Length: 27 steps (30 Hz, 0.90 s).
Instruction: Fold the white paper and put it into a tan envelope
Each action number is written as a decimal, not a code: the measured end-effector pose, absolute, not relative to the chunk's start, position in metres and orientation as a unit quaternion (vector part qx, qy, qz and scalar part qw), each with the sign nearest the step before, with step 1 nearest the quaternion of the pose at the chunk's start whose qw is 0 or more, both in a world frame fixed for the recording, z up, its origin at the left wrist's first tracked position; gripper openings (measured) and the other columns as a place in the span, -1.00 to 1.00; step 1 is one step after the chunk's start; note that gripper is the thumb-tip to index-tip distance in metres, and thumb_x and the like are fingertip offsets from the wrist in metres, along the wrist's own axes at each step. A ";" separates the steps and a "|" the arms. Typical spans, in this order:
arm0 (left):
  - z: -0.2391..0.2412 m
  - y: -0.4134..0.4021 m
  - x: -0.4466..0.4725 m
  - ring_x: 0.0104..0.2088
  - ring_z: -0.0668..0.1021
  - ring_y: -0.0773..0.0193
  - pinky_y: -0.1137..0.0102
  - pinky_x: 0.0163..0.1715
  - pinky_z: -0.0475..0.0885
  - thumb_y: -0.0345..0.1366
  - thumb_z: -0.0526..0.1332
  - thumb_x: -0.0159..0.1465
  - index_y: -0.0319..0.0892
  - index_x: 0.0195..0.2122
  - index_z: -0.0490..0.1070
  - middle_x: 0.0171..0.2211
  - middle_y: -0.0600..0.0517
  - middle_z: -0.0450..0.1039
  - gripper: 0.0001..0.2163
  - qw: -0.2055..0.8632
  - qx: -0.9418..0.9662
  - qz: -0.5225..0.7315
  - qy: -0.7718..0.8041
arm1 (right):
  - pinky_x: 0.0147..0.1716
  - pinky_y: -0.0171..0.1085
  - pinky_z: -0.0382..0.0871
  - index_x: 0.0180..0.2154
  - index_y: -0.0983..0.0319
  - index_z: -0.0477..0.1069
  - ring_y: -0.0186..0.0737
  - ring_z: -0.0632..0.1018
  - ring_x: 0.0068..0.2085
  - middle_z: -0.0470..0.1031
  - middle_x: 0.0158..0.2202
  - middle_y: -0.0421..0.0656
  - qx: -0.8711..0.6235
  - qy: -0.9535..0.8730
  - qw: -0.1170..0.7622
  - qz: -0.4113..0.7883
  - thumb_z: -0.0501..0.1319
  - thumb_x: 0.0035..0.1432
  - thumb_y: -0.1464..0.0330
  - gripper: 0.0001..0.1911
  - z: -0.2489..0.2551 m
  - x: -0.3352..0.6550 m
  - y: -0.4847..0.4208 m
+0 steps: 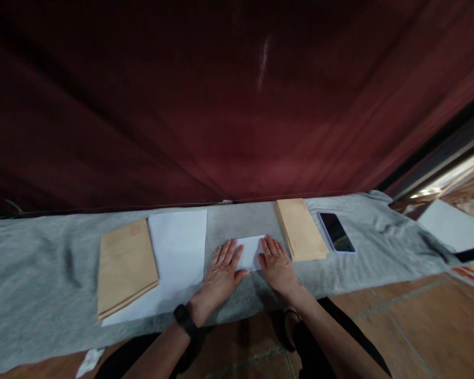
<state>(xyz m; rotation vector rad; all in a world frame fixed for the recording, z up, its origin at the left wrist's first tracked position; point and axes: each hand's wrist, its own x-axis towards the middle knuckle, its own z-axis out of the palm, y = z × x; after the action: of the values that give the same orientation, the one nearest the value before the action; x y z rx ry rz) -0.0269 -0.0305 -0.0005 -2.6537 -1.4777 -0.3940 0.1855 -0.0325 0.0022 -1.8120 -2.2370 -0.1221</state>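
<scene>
Nearest me, at 6 o'clock: brown tiled floor (pixel 398 326) below my forearms. Black wristband (pixel 185 319) on my left wrist, right at the near edge of the grey cloth (pixel 43 273) that covers the work surface.

Left hand (pixel 221 273): palm down, flat, fingers stretched out and close together, gripping nothing. The fingertips rest on the left end of the folded white paper (pixel 250 251); the heel of the hand lies on the cloth.

Right hand (pixel 277 265): same posture, flat and relaxed, nothing grasped. Its fingers lie on the paper's right end.

Folded white paper: small, flat on the cloth, straight ahead at 12 o'clock between my two hands. Only the middle part shows; both ends sit under my fingers.

At 9 o'clock from the paper: white sheets (pixel 179 247), lying flat, just beside my left hand. Farther out toward 9 o'clock, the left envelope stack (pixel 126 266), brown, overlapping the left edge of the sheets.

At 2 o'clock from the paper: the right envelope stack (pixel 301 229), brown, just beside my right fingertips. At 3 o'clock from that stack, a phone (pixel 336 232), dark screen up, near it but apart.

Farthest, at 12 o'clock: red curtain (pixel 221 105), hanging behind the cloth's far edge and filling the upper view.
</scene>
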 end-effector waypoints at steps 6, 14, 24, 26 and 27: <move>0.001 -0.032 -0.026 0.38 0.16 -0.02 0.01 0.30 0.18 -0.09 0.08 0.40 -0.24 0.34 0.13 0.38 -0.23 0.07 -0.45 0.027 -0.871 -0.121 -0.475 | 0.30 0.06 0.12 0.30 0.45 0.18 0.08 0.23 0.35 0.14 0.36 0.14 -0.636 -0.759 0.137 -0.009 -0.02 0.38 0.33 -0.46 0.013 0.179 -0.034; 0.007 -0.046 -0.011 0.39 0.13 0.15 0.12 0.33 0.17 -0.33 -0.08 0.42 -0.32 0.35 0.07 0.37 -0.21 0.10 -0.52 0.000 -0.894 -0.138 -0.427 | 0.34 -0.08 0.10 0.32 0.23 0.18 -0.13 0.16 0.39 0.12 0.39 -0.07 -0.546 -0.824 0.143 0.060 -0.10 0.45 0.19 -0.47 0.014 0.165 -0.033; 0.009 -0.069 -0.009 0.40 0.09 0.01 0.04 0.34 0.15 -0.04 0.02 0.42 -0.31 0.35 0.09 0.39 -0.25 0.03 -0.42 0.003 -0.886 -0.135 -0.444 | 0.34 -0.03 0.06 0.36 0.14 0.08 -0.09 0.11 0.41 -0.02 0.43 -0.06 -0.552 -0.824 0.128 0.005 -0.05 0.44 0.21 -0.47 0.000 0.178 -0.024; 0.012 -0.075 -0.008 0.40 0.09 0.00 0.04 0.32 0.18 0.02 0.03 0.40 -0.29 0.36 0.06 0.40 -0.25 0.01 -0.37 0.000 -0.885 -0.128 -0.448 | 0.34 -0.03 0.07 0.36 0.16 0.10 -0.08 0.10 0.41 -0.03 0.43 -0.04 -0.550 -0.825 0.129 0.003 -0.05 0.44 0.22 -0.48 0.000 0.180 -0.022; 0.013 -0.079 -0.008 0.40 0.09 -0.01 0.04 0.31 0.19 0.05 0.04 0.39 -0.29 0.37 0.04 0.40 -0.26 0.01 -0.34 0.000 -0.884 -0.127 -0.450 | 0.33 -0.03 0.07 0.36 0.17 0.10 -0.07 0.09 0.41 -0.04 0.43 -0.03 -0.550 -0.825 0.128 0.001 -0.05 0.44 0.22 -0.48 0.000 0.180 -0.022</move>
<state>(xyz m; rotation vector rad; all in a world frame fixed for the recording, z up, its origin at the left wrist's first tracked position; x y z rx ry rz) -0.0080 -0.0787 0.0127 -2.7769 -1.4142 -0.3999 0.1803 -0.0219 -0.0003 -1.5988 -2.4005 0.0015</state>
